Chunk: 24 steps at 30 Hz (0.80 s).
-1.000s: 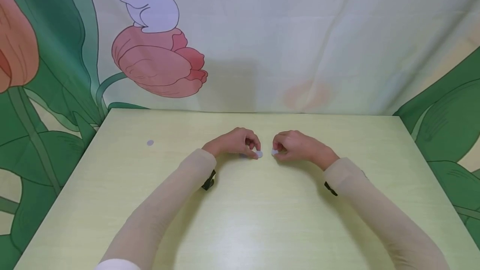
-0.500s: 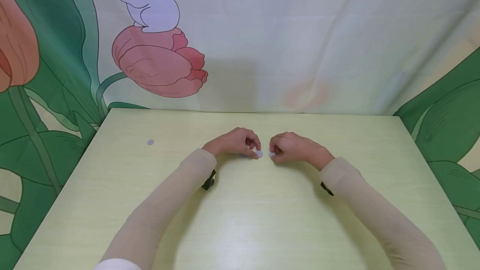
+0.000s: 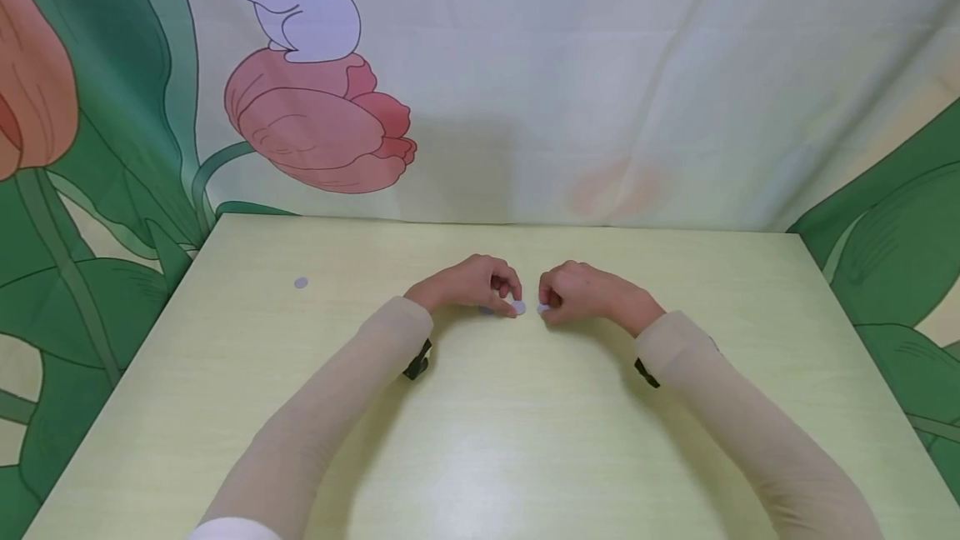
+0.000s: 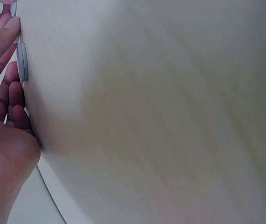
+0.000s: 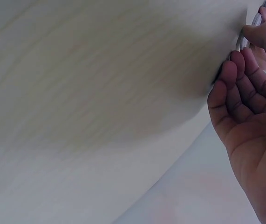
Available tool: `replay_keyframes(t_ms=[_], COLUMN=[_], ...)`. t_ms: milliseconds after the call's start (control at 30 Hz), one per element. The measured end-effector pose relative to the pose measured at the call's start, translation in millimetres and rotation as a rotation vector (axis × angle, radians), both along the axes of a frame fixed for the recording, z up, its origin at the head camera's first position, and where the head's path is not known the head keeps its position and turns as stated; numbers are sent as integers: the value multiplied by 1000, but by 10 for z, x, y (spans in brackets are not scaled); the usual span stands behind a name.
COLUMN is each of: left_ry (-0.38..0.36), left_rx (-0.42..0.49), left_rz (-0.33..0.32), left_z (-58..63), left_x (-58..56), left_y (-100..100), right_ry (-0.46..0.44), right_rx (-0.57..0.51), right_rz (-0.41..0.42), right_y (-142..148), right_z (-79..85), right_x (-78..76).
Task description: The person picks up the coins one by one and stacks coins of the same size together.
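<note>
In the head view my left hand (image 3: pixel 476 283) is near the middle of the table, its thumb and index finger pinching the edge of a small pale coin-like disc (image 3: pixel 519 307). Partly hidden under that hand lies another disc (image 3: pixel 487 310); the left wrist view shows this grey disc (image 4: pixel 22 62) at the tabletop beside the curled fingers, with what looks like layered edges. Facing it across a narrow gap, my right hand (image 3: pixel 585 294) pinches a similar disc (image 3: pixel 543 308), mostly covered by its fingertips. In the right wrist view, that disc (image 5: pixel 240 39) shows edge-on at the thumb tip.
A further disc (image 3: pixel 301 282) lies alone toward the table's far left. The pale wood-grain table (image 3: pixel 480 440) ends at a hanging cloth (image 3: pixel 525 65) printed with flowers and a white animal. Dark straps (image 3: pixel 417 361) show below the sleeves.
My right hand has shifted slightly left with its disc, narrowing the gap to the left hand's disc, then stayed nearly still. The left hand has kept its place.
</note>
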<state>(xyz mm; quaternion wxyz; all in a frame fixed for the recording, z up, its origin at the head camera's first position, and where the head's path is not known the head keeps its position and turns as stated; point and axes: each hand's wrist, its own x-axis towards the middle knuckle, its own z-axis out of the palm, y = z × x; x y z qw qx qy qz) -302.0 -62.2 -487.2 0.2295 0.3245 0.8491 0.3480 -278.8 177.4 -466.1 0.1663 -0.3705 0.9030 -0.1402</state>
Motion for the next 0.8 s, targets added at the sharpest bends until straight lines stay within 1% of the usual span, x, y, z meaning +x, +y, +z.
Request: replay_keyframes(t_ms=[100, 300, 600, 800], left_ry=[2, -2, -5, -2], left_rx=[6, 6, 11, 2], left_rz=[-3, -4, -8, -10], left_z=[-4, 0, 32, 37], left_x=[-4, -1, 18, 18], left_y=[-5, -9, -6, -3], right_ry=[-8, -8, 1, -15], right_rx=[-3, -25, -13, -14], right_rz=[-16, -7, -30, -42], right_y=[-7, 0, -17, -14], right_z=[-4, -22, -32, -30], right_x=[-3, -18, -12, -19])
